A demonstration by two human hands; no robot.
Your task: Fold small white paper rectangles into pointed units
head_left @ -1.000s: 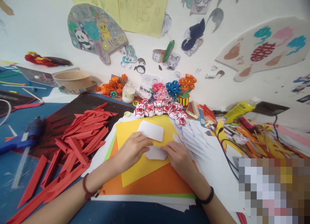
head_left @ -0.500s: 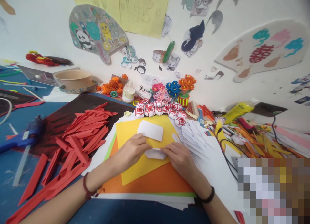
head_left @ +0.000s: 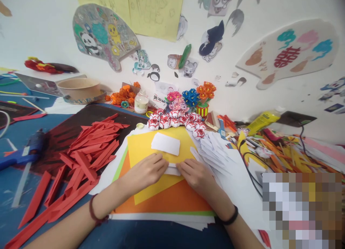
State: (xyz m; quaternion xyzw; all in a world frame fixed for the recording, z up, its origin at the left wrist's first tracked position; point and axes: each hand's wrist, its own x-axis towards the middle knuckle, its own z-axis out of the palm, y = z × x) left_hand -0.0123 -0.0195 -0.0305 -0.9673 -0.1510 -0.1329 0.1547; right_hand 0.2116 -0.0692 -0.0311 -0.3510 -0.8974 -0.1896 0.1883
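A small white paper strip [head_left: 173, 169] lies over the yellow sheet, pinched at its left end by my left hand [head_left: 153, 169] and at its right end by my right hand [head_left: 194, 173]. Its far edge looks folded over. Just beyond it, another white paper piece [head_left: 165, 143] rests flat on the yellow sheet [head_left: 140, 144]. Under the yellow sheet are orange [head_left: 161, 202], green and white sheets. Folded white strips [head_left: 214, 153] are heaped to the right of my right hand.
Folded red strips [head_left: 91, 144] cover a dark mat on the left, near a blue glue gun [head_left: 29, 152]. Red-and-white paper pieces [head_left: 175, 119] line the back. A yellow bottle [head_left: 262, 121] and paper scraps [head_left: 285, 152] are at right.
The paper strip between my hands now shows a narrower front part, with its upper edge folded over more. My left fingers have curled closer on it. The whole view has shifted slightly.
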